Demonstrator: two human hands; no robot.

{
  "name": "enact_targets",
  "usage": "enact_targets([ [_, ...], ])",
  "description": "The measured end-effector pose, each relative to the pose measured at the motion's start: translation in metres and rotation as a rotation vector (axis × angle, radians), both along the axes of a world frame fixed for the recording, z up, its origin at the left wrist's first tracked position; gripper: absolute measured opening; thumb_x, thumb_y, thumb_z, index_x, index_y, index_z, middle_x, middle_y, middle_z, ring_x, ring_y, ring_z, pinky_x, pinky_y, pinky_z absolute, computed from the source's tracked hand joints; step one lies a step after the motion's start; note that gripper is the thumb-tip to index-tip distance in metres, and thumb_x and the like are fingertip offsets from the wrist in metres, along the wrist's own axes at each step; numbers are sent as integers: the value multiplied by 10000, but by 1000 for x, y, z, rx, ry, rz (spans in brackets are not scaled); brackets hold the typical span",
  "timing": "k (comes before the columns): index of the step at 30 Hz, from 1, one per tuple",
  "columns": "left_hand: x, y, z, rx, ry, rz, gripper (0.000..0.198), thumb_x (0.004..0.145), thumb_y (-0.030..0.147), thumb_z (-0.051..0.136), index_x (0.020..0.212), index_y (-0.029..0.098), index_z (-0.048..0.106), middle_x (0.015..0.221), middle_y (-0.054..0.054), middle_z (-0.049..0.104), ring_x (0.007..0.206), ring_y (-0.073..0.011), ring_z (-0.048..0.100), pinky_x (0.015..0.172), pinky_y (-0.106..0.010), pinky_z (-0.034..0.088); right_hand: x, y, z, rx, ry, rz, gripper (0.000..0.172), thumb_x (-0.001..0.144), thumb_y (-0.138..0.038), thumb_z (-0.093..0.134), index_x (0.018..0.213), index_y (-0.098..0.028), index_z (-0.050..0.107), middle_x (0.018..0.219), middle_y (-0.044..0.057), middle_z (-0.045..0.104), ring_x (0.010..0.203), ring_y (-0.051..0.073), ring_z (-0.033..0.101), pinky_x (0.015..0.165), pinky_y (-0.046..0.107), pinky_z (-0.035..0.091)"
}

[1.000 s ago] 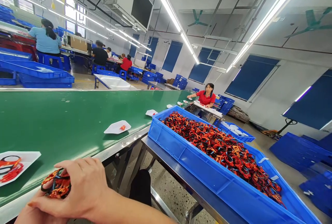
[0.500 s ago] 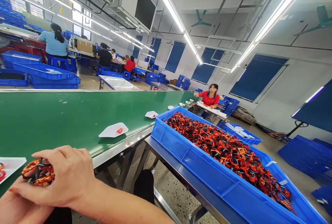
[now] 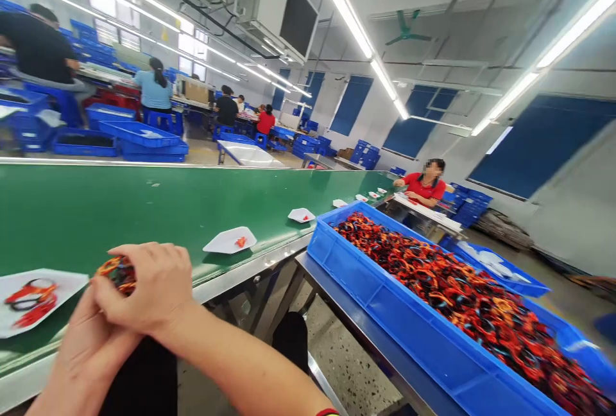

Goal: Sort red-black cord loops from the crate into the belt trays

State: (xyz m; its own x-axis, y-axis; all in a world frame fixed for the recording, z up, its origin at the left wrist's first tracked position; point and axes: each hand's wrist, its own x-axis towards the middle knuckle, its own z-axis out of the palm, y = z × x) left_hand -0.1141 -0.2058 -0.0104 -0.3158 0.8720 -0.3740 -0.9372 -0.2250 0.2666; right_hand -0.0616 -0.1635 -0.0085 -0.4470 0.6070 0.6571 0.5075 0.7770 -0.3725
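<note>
Both my hands are cupped together at the near edge of the green conveyor belt (image 3: pixel 183 198). My right hand (image 3: pixel 161 284) wraps over a bunch of red, orange and black ring-shaped bands (image 3: pixel 120 273), its fingers curled round the far side. Below and to the left, my left hand (image 3: pixel 89 345) closes round the same bunch. Most of the bunch is hidden by my fingers. Just left of the hands lies a white tray (image 3: pixel 67 280) on the belt, with an orange and black band and small red pieces in it.
Further white trays (image 3: pixel 219 242) with small red pieces line the belt's near side. On my right, a long blue crate (image 3: pixel 385 316) full of similar bands rests on a metal table (image 3: pixel 332 297). A co-worker in a red shirt (image 3: pixel 423 188) sits beyond. More people work behind the belt.
The camera view has turned left, so the scene has shifted right. More of the left tray shows. My hands stay round the bunch, and less of it is visible.
</note>
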Motion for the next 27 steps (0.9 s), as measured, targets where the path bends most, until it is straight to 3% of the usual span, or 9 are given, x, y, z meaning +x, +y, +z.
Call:
enact_targets([
  [8, 1, -6, -15, 103, -54, 40, 335, 954, 317, 321, 1098, 160, 579, 777, -40, 715, 675, -138, 679, 644, -212, 556, -4, 1, -8, -64, 54, 139, 307, 821, -393, 563, 1087, -241, 543, 1040, 16, 648, 970, 188, 563, 890, 345, 385],
  [16, -7, -2, -23, 116, -121, 46, 281, 931, 311, 405, 957, 123, 612, 737, -55, 692, 644, -154, 673, 632, -246, 562, 2, -3, -16, -175, 131, 256, 522, 729, -327, 655, 1202, -199, 474, 1146, 68, 572, 1062, 213, 523, 934, 365, 401],
  [27, -15, 5, -22, 105, -174, 66, 301, 899, 337, 463, 728, 131, 600, 627, -52, 657, 538, -141, 633, 557, -239, 545, -8, -6, -22, -208, 228, 304, 433, 798, -332, 593, 1191, -180, 488, 1177, 100, 561, 1106, 219, 509, 964, 383, 398],
])
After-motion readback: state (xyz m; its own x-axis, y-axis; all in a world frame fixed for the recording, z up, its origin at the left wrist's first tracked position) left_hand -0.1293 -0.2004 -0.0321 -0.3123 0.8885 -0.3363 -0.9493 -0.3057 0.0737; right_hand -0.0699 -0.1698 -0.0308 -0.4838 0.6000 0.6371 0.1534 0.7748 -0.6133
